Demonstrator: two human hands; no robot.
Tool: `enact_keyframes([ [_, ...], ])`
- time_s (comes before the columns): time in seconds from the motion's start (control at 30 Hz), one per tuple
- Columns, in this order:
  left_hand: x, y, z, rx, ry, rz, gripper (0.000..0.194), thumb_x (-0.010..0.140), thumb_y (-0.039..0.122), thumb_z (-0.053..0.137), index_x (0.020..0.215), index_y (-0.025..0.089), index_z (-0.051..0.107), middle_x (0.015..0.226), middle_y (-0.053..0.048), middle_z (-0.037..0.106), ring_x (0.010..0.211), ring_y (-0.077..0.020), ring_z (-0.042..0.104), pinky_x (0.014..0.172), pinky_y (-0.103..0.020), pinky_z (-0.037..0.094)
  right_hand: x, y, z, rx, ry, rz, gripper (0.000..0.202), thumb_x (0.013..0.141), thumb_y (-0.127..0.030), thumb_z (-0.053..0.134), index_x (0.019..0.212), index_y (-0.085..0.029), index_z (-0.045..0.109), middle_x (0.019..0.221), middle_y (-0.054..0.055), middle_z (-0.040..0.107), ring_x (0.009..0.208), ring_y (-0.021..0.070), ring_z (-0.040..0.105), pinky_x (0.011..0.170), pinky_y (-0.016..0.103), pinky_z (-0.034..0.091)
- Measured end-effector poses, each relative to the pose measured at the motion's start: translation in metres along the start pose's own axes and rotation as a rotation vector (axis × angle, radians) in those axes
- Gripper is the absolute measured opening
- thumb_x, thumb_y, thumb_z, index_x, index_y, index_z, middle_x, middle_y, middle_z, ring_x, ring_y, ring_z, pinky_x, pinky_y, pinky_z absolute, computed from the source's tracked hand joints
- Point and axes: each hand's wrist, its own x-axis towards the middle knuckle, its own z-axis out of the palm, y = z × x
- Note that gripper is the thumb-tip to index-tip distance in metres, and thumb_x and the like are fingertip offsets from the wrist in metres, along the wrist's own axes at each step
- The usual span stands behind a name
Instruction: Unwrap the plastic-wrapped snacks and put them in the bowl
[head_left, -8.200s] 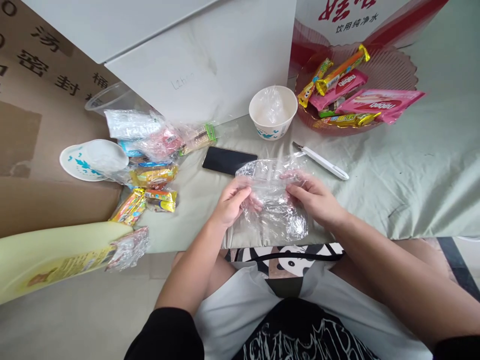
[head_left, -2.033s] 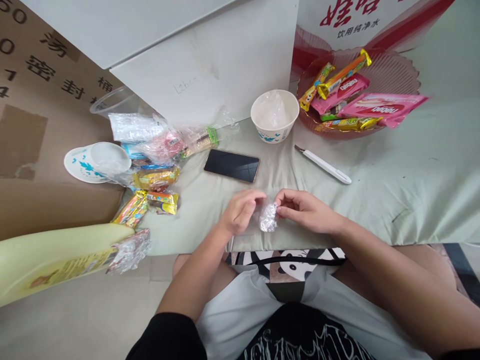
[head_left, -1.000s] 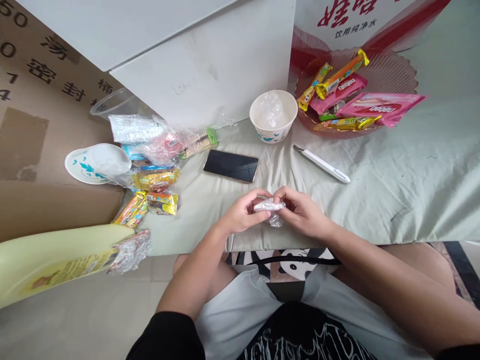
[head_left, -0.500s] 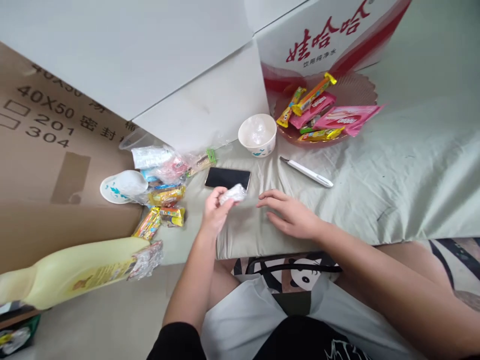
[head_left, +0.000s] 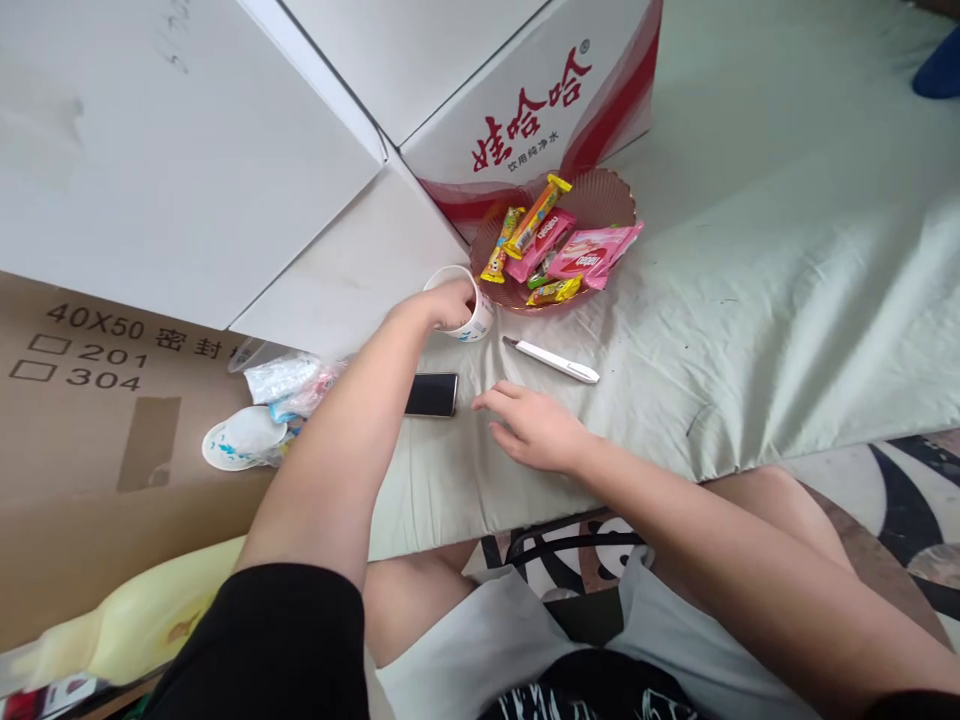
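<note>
My left hand (head_left: 451,303) reaches down into a white paper cup (head_left: 480,325) with blue marks. Its fingertips are hidden inside the cup, so what they hold does not show. My right hand (head_left: 536,425) hovers over the pale green cloth, fingers apart and with nothing in them. Just beyond it lies a white utility knife (head_left: 557,361). A black phone (head_left: 433,395) rests to its left, partly covered by my left forearm. Right behind the cup, a pink glass bowl (head_left: 611,195) holds several yellow and pink snack packets (head_left: 585,253).
White cartons (head_left: 360,255) stand behind the cup and bowl. At left, a second paper cup (head_left: 229,440) and plastic-wrapped items (head_left: 283,380) lie against a brown box (head_left: 90,460). A yellow bottle (head_left: 142,610) lies at lower left. The cloth (head_left: 750,290) has wrinkles.
My left hand has moved from above the phone, where it held crumpled clear plastic, forward into the cup. The right hand stays open. The view has shifted, and my left arm now covers the left-side snacks.
</note>
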Motion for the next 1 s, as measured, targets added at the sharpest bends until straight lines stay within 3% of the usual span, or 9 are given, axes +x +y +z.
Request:
enact_keyframes([
  [0.07, 0.004, 0.004, 0.002, -0.044, -0.193, -0.063, 0.012, 0.057, 0.009, 0.066, 0.066, 0.016, 0.069, 0.064, 0.0, 0.067, 0.069, -0.0201, 0.062, 0.069, -0.029, 0.051, 0.0, 0.001, -0.003, 0.003, -0.012, 0.007, 0.041, 0.093, -0.016, 0.045, 0.131, -0.02, 0.06, 0.124, 0.013, 0.064, 0.107, 0.0267, 0.066, 0.088, 0.038, 0.051],
  [0.13, -0.005, 0.005, -0.001, -0.033, -0.21, -0.061, 0.014, 0.062, 0.011, 0.063, 0.072, 0.015, 0.071, 0.07, -0.002, 0.07, 0.072, -0.0204, 0.064, 0.071, -0.029, 0.051, 0.0, 0.002, -0.005, 0.017, -0.018, 0.005, 0.04, 0.094, -0.016, 0.044, 0.13, -0.019, 0.061, 0.124, 0.013, 0.065, 0.106, 0.0267, 0.067, 0.089, 0.039, 0.05],
  [0.23, -0.044, -0.01, -0.012, -0.001, 0.095, 0.005, 0.023, 0.071, 0.013, 0.056, 0.087, 0.016, 0.073, 0.083, -0.003, 0.073, 0.08, -0.0193, 0.065, 0.079, -0.029, 0.051, -0.001, 0.007, -0.005, 0.036, 0.014, -0.016, 0.038, 0.092, -0.015, 0.045, 0.126, -0.017, 0.063, 0.121, 0.013, 0.068, 0.103, 0.026, 0.069, 0.09, 0.039, 0.05],
  [0.33, -0.109, -0.051, -0.013, 0.06, 0.464, -0.088, 0.026, 0.08, 0.016, 0.052, 0.098, 0.017, 0.07, 0.095, -0.005, 0.072, 0.087, -0.0179, 0.064, 0.086, -0.03, 0.051, -0.004, 0.011, -0.002, 0.038, 0.103, -0.057, 0.035, 0.089, -0.016, 0.048, 0.119, -0.018, 0.066, 0.112, 0.012, 0.071, 0.098, 0.0261, 0.069, 0.087, 0.039, 0.051],
  [0.47, -0.221, -0.122, 0.014, 0.144, 0.639, -0.398, 0.018, 0.083, 0.02, 0.055, 0.098, 0.019, 0.066, 0.105, -0.008, 0.066, 0.096, -0.0208, 0.064, 0.093, -0.034, 0.052, -0.01, 0.014, 0.003, 0.013, 0.221, -0.068, 0.028, 0.088, -0.022, 0.05, 0.108, -0.021, 0.07, 0.099, 0.01, 0.073, 0.09, 0.0261, 0.069, 0.082, 0.04, 0.053],
  [0.53, -0.276, -0.147, 0.038, 0.171, 0.629, -0.541, 0.019, 0.086, 0.023, 0.057, 0.102, 0.018, 0.065, 0.111, -0.01, 0.064, 0.107, -0.024, 0.063, 0.102, -0.037, 0.049, -0.012, 0.014, 0.005, -0.005, 0.255, -0.033, 0.026, 0.088, -0.025, 0.051, 0.105, -0.021, 0.071, 0.1, 0.011, 0.074, 0.091, 0.0269, 0.069, 0.081, 0.041, 0.053],
  [0.67, -0.348, -0.166, 0.088, 0.148, 0.313, -0.555, 0.048, 0.083, 0.033, 0.069, 0.128, 0.017, 0.061, 0.142, -0.015, 0.056, 0.137, -0.0306, 0.051, 0.119, -0.042, 0.037, -0.01, 0.014, 0.01, -0.048, 0.295, 0.032, 0.024, 0.084, -0.026, 0.052, 0.099, -0.022, 0.071, 0.099, 0.011, 0.074, 0.091, 0.0284, 0.069, 0.078, 0.042, 0.054],
  [0.8, -0.363, -0.171, 0.107, 0.131, 0.249, -0.525, 0.067, 0.086, 0.021, 0.062, 0.15, 0.016, 0.045, 0.159, -0.015, 0.043, 0.148, -0.0293, 0.042, 0.122, -0.04, 0.033, -0.006, 0.014, 0.016, -0.072, 0.302, 0.072, 0.021, 0.084, -0.024, 0.053, 0.097, -0.022, 0.069, 0.094, 0.011, 0.074, 0.088, 0.0284, 0.068, 0.077, 0.042, 0.052],
  [1.0, -0.346, -0.182, 0.078, 0.104, 0.187, -0.523, 0.052, 0.08, 0.024, 0.07, 0.13, 0.018, 0.064, 0.142, -0.014, 0.062, 0.137, -0.0344, 0.052, 0.117, -0.047, 0.037, -0.011, 0.018, 0.01, -0.176, 0.297, 0.079, 0.023, 0.086, -0.023, 0.052, 0.1, -0.022, 0.07, 0.101, 0.014, 0.073, 0.093, 0.0319, 0.067, 0.081, 0.045, 0.052],
])
